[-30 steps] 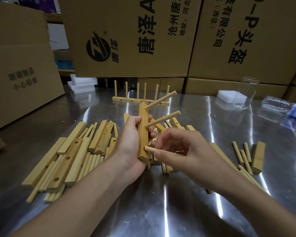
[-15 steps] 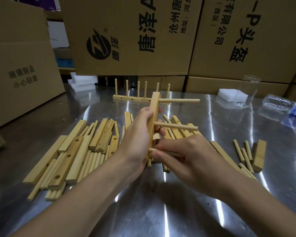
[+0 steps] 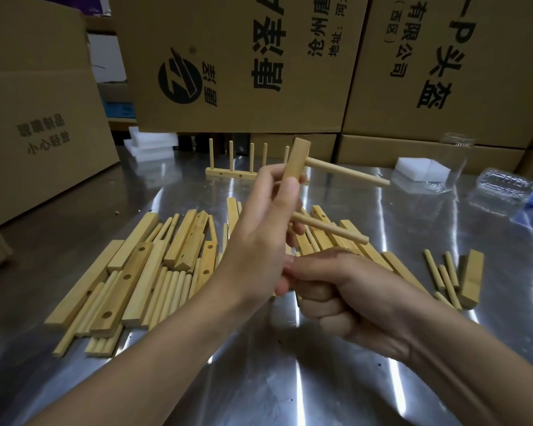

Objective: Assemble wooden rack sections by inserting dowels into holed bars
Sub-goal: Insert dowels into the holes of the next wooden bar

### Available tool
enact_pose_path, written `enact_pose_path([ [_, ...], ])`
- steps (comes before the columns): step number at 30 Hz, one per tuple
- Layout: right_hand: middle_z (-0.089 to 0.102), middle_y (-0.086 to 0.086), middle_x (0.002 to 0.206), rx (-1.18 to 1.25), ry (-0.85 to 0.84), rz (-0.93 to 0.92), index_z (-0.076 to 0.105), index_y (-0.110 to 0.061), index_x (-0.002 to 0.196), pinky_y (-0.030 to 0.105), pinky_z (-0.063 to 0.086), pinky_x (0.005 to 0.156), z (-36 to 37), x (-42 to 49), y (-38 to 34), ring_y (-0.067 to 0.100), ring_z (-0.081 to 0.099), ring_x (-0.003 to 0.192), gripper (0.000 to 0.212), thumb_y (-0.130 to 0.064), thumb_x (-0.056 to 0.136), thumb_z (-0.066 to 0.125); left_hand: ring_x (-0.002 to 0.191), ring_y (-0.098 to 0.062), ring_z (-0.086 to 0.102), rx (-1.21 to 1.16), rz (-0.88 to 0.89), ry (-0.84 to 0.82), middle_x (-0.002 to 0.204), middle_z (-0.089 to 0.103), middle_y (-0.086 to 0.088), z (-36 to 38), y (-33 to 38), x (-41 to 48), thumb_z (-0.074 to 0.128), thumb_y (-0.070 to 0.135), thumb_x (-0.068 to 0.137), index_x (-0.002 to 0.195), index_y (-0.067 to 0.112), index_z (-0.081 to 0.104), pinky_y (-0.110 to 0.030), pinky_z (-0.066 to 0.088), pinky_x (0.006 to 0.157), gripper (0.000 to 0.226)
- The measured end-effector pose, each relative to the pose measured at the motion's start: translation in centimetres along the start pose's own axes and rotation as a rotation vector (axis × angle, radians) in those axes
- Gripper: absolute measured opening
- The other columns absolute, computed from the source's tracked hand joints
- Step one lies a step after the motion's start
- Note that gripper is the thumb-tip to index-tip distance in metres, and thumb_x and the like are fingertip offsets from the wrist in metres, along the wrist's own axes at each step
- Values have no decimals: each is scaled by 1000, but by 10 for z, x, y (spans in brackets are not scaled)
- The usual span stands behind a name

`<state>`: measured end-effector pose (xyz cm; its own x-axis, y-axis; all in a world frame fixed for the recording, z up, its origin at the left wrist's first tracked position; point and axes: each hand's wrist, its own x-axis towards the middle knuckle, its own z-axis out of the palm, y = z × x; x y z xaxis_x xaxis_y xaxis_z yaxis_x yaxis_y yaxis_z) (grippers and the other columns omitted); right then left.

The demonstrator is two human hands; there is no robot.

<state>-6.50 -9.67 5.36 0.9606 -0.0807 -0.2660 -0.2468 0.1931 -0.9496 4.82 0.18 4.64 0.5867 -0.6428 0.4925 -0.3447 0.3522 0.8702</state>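
My left hand (image 3: 259, 238) grips a holed wooden bar (image 3: 296, 162) held nearly upright above the steel table. Two dowels stick out of the bar to the right: an upper dowel (image 3: 348, 172) and a lower dowel (image 3: 330, 227). My right hand (image 3: 345, 290) is curled in a fist just below, at the bar's lower end, wrapped around a third dowel that is almost wholly hidden by the fingers. The lower part of the bar is covered by both hands.
Loose holed bars (image 3: 123, 281) and dowels (image 3: 166, 290) lie in a pile on the steel table (image 3: 259, 379) to the left. A finished rack section (image 3: 243, 167) stands behind. More dowels and a bar (image 3: 471, 278) lie right. Foam blocks, a glass (image 3: 453, 161), a plastic bottle and cardboard boxes ring the back.
The bar has been lifted and tipped more upright, so its dowels now point right and slightly down. My right hand has closed from a pinch into a fist around the third dowel.
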Motion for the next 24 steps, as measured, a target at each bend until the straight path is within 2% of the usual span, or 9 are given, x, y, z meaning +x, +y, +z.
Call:
enact_pose_path([
  [4, 16, -7, 60, 114, -72, 111, 75, -11, 76, 13, 14, 33, -5, 1, -1, 3, 14, 46, 21, -29, 85, 71, 74, -5, 50, 23, 60, -11, 82, 49, 15, 5, -1, -2, 40, 42, 108, 123, 21, 57, -27, 48, 70, 30],
  [8, 14, -10, 59, 270, -216, 242, 74, -13, 64, 15, 14, 31, -11, 3, -2, 6, 11, 44, 25, -22, 87, 73, 72, -29, 47, 75, 193, -47, 82, 47, -7, 7, 2, -5, 40, 31, 112, 125, 22, 55, -44, 46, 64, 22],
  [10, 14, -10, 59, 296, -241, 262, 74, -11, 64, 17, 15, 30, -13, 2, -4, 6, 11, 43, 21, -23, 81, 75, 72, -31, 45, 69, 226, -51, 82, 46, -9, 6, 4, -6, 40, 28, 112, 127, 20, 54, -46, 44, 64, 22],
  [13, 16, -10, 59, 341, -313, 272, 74, -11, 66, 18, 17, 31, -15, 2, -3, 7, 13, 44, 21, -22, 84, 73, 71, -30, 45, 91, 281, -84, 81, 44, -10, 4, 7, -8, 39, 25, 112, 128, 18, 53, -48, 43, 64, 23],
  [16, 16, -10, 59, 361, -311, 261, 74, -11, 67, 18, 17, 32, -12, 3, -4, 7, 13, 44, 20, -22, 84, 73, 71, -25, 47, 93, 291, -96, 80, 45, -9, 4, 10, -7, 40, 23, 112, 127, 17, 53, -43, 45, 65, 22],
  [19, 19, -11, 55, 239, -197, 231, 76, -14, 69, 12, 15, 31, -13, 3, -6, 4, 12, 43, 20, -30, 81, 77, 74, -10, 50, -27, 173, -7, 82, 50, 7, 8, 10, -6, 42, 29, 109, 121, 13, 56, -26, 47, 69, 24],
  [21, 22, -11, 59, 149, -202, 218, 77, -18, 71, 10, 19, 33, -16, 2, -9, 4, 15, 46, 30, -39, 92, 71, 77, -5, 51, -53, 97, 39, 84, 52, 12, 11, 8, -7, 43, 34, 107, 120, 13, 58, -22, 48, 71, 28],
  [22, 23, -10, 63, 139, -211, 222, 77, -18, 75, 9, 21, 33, -18, 1, -9, 3, 17, 48, 34, -43, 96, 67, 78, -4, 51, -51, 74, 52, 85, 53, 13, 11, 6, -7, 42, 36, 107, 119, 16, 59, -21, 48, 71, 29],
  [24, 27, -6, 73, 192, -217, 220, 72, -15, 90, 8, 26, 35, -24, 1, -10, 3, 21, 56, 28, -42, 98, 67, 78, -6, 51, -58, 28, 68, 86, 53, 12, 12, 3, -8, 42, 41, 108, 117, 22, 61, -18, 47, 69, 29],
])
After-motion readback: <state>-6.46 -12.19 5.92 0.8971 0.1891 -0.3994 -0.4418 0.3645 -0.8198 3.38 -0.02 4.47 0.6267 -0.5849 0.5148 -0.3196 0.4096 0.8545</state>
